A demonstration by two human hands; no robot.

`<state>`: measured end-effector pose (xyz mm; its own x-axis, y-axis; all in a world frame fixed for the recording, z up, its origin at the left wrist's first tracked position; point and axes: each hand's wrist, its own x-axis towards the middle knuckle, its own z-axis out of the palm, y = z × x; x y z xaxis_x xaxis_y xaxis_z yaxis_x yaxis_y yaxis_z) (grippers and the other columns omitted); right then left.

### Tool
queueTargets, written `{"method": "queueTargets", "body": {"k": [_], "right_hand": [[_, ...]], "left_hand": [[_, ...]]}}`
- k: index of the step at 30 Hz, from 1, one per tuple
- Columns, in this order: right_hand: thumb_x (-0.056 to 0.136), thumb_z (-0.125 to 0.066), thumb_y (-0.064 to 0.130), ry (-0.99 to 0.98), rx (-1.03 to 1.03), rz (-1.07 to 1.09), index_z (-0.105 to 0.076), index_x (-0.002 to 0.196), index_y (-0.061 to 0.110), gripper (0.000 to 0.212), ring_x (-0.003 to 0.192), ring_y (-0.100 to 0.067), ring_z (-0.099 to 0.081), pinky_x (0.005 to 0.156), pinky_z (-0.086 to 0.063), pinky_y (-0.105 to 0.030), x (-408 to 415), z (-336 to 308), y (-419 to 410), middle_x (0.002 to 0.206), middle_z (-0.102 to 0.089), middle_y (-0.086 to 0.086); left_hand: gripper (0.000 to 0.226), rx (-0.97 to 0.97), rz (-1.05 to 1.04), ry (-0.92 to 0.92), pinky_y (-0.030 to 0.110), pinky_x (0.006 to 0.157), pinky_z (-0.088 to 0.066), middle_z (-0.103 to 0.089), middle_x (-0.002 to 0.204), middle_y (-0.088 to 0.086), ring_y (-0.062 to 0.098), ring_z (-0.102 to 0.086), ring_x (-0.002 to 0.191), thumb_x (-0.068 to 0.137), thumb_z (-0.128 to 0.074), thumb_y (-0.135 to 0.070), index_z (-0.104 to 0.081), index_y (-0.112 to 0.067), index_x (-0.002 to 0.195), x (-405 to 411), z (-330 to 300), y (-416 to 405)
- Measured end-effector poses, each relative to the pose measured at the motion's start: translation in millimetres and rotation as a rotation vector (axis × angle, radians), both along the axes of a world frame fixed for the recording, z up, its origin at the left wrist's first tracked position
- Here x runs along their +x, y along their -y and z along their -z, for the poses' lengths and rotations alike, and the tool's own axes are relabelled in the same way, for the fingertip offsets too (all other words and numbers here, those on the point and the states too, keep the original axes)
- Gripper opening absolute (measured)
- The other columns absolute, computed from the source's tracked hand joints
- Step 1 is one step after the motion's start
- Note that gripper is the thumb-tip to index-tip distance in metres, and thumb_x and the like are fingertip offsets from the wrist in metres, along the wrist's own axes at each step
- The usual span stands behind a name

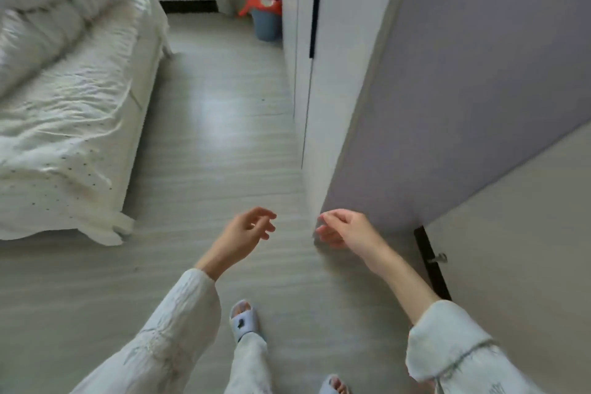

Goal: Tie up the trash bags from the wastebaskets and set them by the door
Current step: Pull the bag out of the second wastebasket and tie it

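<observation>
Both hands empty and loosely open: left hand (248, 230) and right hand (342, 229) hang out front with fingers half curled, likely just free for balance while walking since nothing is within reach. Target is the blue wastebasket (266, 24) with a red trash bag (260, 3) draped over its rim, parked in the far corner against the white wardrobe (302, 73), well apart from the hands across the floor (217, 144) beside the bed (70, 99). Bag looks untied and stuffed, though blur makes that uncertain.
</observation>
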<state>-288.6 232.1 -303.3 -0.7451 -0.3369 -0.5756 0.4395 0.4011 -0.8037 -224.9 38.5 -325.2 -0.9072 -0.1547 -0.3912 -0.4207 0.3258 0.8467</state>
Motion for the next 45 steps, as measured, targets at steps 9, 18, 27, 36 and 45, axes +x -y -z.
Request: {"method": "queueTargets", "body": {"k": [9,18,27,36,45], "right_hand": [[0.095,-0.045,0.020,-0.061,-0.069,-0.193,-0.062,0.103,0.007,0.022,0.073,-0.015,-0.062,0.070,-0.049,-0.024,-96.2,-30.3,236.2,0.081,-0.066,-0.001],[0.096,-0.045,0.019,-0.089,-0.072,-0.264,-0.063,0.103,0.006,0.024,0.074,-0.016,-0.063,0.073,-0.050,-0.026,-237.6,-31.0,368.5,0.082,-0.067,-0.001],[0.096,-0.044,0.020,-0.139,-0.098,-0.316,-0.063,0.099,0.010,0.021,0.076,-0.015,-0.064,0.077,-0.051,-0.028,-467.6,-41.5,501.5,0.084,-0.068,-0.002],[0.096,-0.045,0.020,-0.202,-0.094,-0.398,-0.063,0.101,0.009,0.022,0.075,-0.014,-0.063,0.075,-0.050,-0.026,-675.6,-63.7,642.5,0.083,-0.067,0.000],[0.095,-0.045,0.017,-0.247,-0.065,-0.373,-0.062,0.096,0.009,0.019,0.071,-0.013,-0.062,0.068,-0.047,-0.023,-908.2,-57.3,829.5,0.079,-0.066,0.000]], "left_hand": [[0.016,-0.054,-0.238,-0.047,0.021,0.067,-0.046,-0.063,0.082,-0.003,0.013,-0.060,0.074,0.095,-0.041,-0.014,-0.057,-0.018,0.096,-52.6,-26.2,218.3],[0.017,-0.049,-0.290,-0.072,0.030,0.074,-0.047,-0.065,0.086,0.001,0.018,-0.062,0.078,0.094,-0.042,-0.014,-0.059,-0.018,0.096,-185.9,-38.3,348.3],[0.018,-0.077,-0.315,-0.080,0.030,0.076,-0.047,-0.066,0.088,0.000,0.017,-0.062,0.080,0.094,-0.042,-0.016,-0.060,-0.018,0.098,-406.3,-52.1,472.1],[0.018,-0.098,-0.368,-0.114,0.027,0.072,-0.047,-0.064,0.082,-0.006,0.008,-0.062,0.071,0.094,-0.043,-0.015,-0.058,-0.025,0.090,-600.2,-68.1,611.1],[0.025,-0.003,-0.400,-0.134,0.026,0.071,-0.045,-0.063,0.081,-0.005,0.013,-0.059,0.073,0.094,-0.042,-0.012,-0.056,-0.029,0.084,-827.6,-48.0,795.9]]}}
